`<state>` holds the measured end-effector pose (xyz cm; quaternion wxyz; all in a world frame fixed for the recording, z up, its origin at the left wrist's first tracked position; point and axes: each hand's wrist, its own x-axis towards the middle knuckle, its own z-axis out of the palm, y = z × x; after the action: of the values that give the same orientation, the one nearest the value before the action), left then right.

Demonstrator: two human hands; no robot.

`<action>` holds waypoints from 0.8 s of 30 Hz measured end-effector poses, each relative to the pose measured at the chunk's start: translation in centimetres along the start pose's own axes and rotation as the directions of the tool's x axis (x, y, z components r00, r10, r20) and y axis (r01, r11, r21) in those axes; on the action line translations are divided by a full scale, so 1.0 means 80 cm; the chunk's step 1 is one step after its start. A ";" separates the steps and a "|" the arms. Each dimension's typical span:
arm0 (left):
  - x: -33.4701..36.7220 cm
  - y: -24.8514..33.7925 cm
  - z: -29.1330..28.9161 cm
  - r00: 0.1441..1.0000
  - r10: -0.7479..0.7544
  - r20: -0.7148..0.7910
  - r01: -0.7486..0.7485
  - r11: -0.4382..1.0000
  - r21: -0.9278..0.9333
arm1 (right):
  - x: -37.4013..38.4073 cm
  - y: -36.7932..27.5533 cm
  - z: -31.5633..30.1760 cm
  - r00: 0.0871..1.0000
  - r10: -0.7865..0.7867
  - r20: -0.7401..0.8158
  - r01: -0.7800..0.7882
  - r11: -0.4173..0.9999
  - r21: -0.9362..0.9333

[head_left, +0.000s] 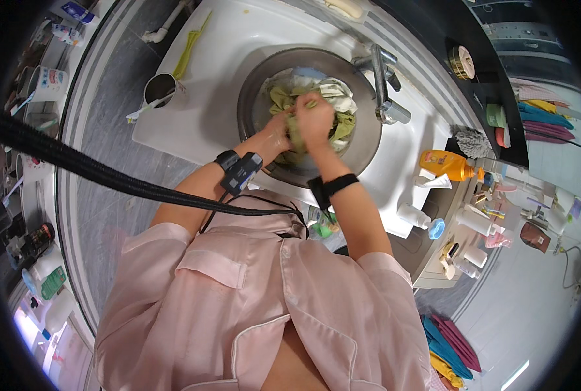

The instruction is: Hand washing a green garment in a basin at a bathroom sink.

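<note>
A wide grey metal basin sits in the white sink. Inside it lies a wet bundle of olive-green cloth, with white cloth showing at its far right side. My right hand is closed in a fist around a bunch of the green cloth, above the middle of the basin. Pressed close on its left, my left hand also grips the green fabric; its fingers are partly hidden and slightly blurred. Both wrists wear black straps, the left one carrying a small dark device.
A chrome faucet reaches over the basin's right side. On the left stand a cup and a green strip-like item. An orange bottle and white bottle lie to the right. A black cable crosses from the left.
</note>
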<state>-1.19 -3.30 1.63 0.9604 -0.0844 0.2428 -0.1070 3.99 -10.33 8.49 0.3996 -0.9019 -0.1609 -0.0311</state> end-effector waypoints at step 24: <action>-0.009 -0.006 0.034 0.989 0.023 -0.143 0.009 0.976 0.218 | 0.005 -0.010 -0.005 0.999 -0.030 0.028 0.034 0.986 -0.164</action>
<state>-0.55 -3.27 4.40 0.9441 0.0305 0.2991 -0.1356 4.19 -10.03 9.43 0.3210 -0.9295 -0.1773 -0.0389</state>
